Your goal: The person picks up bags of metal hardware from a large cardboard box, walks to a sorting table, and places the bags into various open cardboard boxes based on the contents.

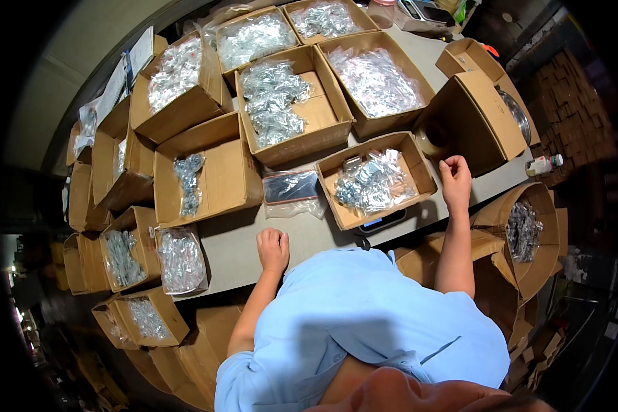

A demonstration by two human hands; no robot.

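My left hand (273,250) rests on the table's near edge with its fingers curled in, and nothing shows in it. Beyond it lies a dark flat phone-like thing (290,187) in a clear plastic bag. My right hand (456,184) hovers at the right of a small open carton (331,206), its fingertips pinched together; what they hold, if anything, is hidden. Inside that carton is a heap of small clear packets of metal parts (371,182). The carton stands over a dark scale (384,224) with a lit blue display.
Open cartons of bagged parts, such as one half-filled carton (326,110), crowd the grey table (233,250). A tall carton (477,123) stands at the right, with a small bottle (544,164) beside it. More cartons (168,312) are below the table's left end.
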